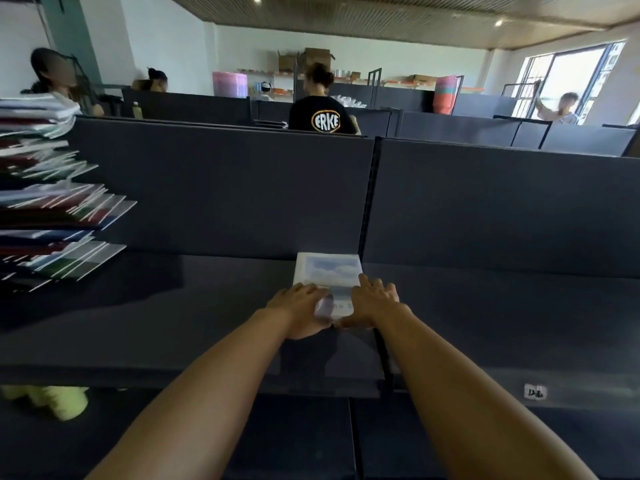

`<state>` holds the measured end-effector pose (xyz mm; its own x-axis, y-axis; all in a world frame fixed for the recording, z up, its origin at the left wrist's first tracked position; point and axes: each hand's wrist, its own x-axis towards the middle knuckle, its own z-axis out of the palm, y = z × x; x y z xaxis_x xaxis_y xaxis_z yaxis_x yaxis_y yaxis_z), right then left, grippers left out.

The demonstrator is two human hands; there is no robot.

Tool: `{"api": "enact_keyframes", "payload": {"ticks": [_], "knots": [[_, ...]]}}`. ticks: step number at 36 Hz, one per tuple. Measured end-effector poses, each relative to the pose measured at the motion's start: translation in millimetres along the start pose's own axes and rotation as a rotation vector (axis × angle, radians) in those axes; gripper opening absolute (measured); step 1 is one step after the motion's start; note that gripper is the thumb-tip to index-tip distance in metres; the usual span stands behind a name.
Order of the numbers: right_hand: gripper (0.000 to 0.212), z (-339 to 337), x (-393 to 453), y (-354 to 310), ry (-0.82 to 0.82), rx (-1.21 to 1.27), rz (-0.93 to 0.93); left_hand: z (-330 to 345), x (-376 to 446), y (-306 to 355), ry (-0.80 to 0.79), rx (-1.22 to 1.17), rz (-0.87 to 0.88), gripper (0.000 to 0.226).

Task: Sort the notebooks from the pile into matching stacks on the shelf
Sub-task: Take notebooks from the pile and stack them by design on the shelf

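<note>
A small stack of notebooks with a pale blue sky-and-cloud cover lies on the dark shelf, against the back partition. My left hand grips the stack's near left corner, fingers on top and thumb at the front edge. My right hand holds the near right side, fingers spread flat on the cover and thumb along the front edge. A tall, untidy pile of mixed notebooks with red, green, blue and white covers stands at the far left.
Dark partition panels wall the back of the shelf, with a vertical seam just right of the stack. Yellow-green objects sit below the shelf's front edge at the left. Several people work beyond the partitions.
</note>
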<state>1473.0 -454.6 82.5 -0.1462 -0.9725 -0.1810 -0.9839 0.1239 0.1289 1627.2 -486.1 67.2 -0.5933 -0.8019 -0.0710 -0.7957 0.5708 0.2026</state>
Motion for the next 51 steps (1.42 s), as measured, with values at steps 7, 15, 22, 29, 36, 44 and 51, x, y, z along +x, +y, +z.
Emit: {"api": "enact_keyframes", "payload": {"ticks": [7, 15, 22, 29, 36, 44, 51], "knots": [[0.091, -3, -11, -1, 0.065, 0.057, -0.059, -9, -21, -16, 0.056, 0.044, -0.113, 0.060], [0.070, 0, -13, -21, 0.174, -0.001, -0.212, -21, -66, -38, 0.108, 0.081, -0.263, 0.064], [0.064, -14, -15, -60, 0.207, 0.099, -0.352, -45, -113, -69, 0.195, 0.103, -0.391, 0.061], [0.062, -55, -6, -124, 0.259, 0.152, -0.488, -77, -168, -111, 0.280, 0.138, -0.514, 0.060], [0.060, -111, -5, -201, 0.388, 0.069, -0.589, -116, -222, -166, 0.365, 0.231, -0.608, 0.054], [0.054, -177, -7, -289, 0.606, 0.064, -0.603, -171, -261, -234, 0.474, 0.317, -0.613, 0.057], [0.050, -223, -5, -349, 0.730, 0.098, -0.570, -198, -277, -287, 0.584, 0.337, -0.591, 0.055]]}}
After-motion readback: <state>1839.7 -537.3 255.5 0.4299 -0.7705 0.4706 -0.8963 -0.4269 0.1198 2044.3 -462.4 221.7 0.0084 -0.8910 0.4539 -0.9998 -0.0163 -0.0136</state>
